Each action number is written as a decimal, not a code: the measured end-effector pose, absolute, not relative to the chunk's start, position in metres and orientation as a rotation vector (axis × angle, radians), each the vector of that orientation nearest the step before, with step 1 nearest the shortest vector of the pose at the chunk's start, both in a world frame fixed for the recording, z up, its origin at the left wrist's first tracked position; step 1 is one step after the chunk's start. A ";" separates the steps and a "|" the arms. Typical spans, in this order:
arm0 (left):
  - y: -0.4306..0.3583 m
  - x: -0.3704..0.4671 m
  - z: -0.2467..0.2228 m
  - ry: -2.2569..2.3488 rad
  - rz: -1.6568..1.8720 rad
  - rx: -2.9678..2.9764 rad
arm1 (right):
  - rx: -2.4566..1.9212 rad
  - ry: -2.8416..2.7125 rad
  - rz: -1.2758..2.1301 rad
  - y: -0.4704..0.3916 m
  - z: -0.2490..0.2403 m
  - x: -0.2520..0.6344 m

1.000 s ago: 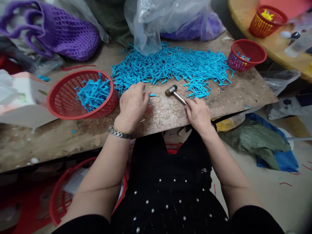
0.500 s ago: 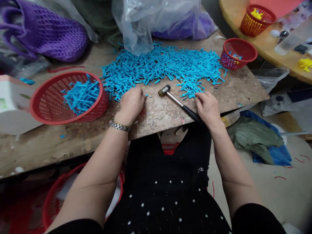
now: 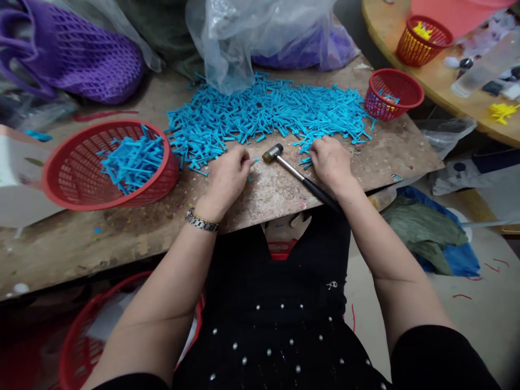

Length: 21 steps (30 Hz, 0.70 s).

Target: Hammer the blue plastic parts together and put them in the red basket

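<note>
A wide heap of small blue plastic sticks (image 3: pixel 268 108) covers the back of the worn worktable (image 3: pixel 268 195). My left hand (image 3: pixel 229 172) is closed in front of the heap, with a small blue piece pinched at its fingertips. My right hand (image 3: pixel 331 161) reaches into the heap's near right edge; its fingers are bent together over blue pieces, and their tips are partly hidden. Between my hands lies a small mallet (image 3: pixel 293 171), its head pointing away and its black handle reaching the table edge. To the left stands a red basket (image 3: pixel 60 187) partly filled with blue sticks.
At the right rear is a small red basket (image 3: pixel 396 100) with a few pieces. A clear plastic bag (image 3: pixel 231 54) hangs over the heap. Purple mesh bag (image 3: pixel 97 65) and white box (image 3: pixel 24 184) are at left. Another red basket (image 3: pixel 420 49) sits on a round table.
My right hand has moved left and forward from beside the mallet handle to the blue pieces. My left hand has shifted slightly right, and a blue piece now shows at its fingertips.
</note>
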<state>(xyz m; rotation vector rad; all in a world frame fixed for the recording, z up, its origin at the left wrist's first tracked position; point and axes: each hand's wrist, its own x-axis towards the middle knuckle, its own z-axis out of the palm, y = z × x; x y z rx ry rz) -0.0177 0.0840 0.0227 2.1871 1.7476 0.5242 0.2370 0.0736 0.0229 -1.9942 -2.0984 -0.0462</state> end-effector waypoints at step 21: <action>0.075 0.003 0.007 1.416 0.743 1.852 | -1.930 -1.977 0.009 0.076 0.020 0.248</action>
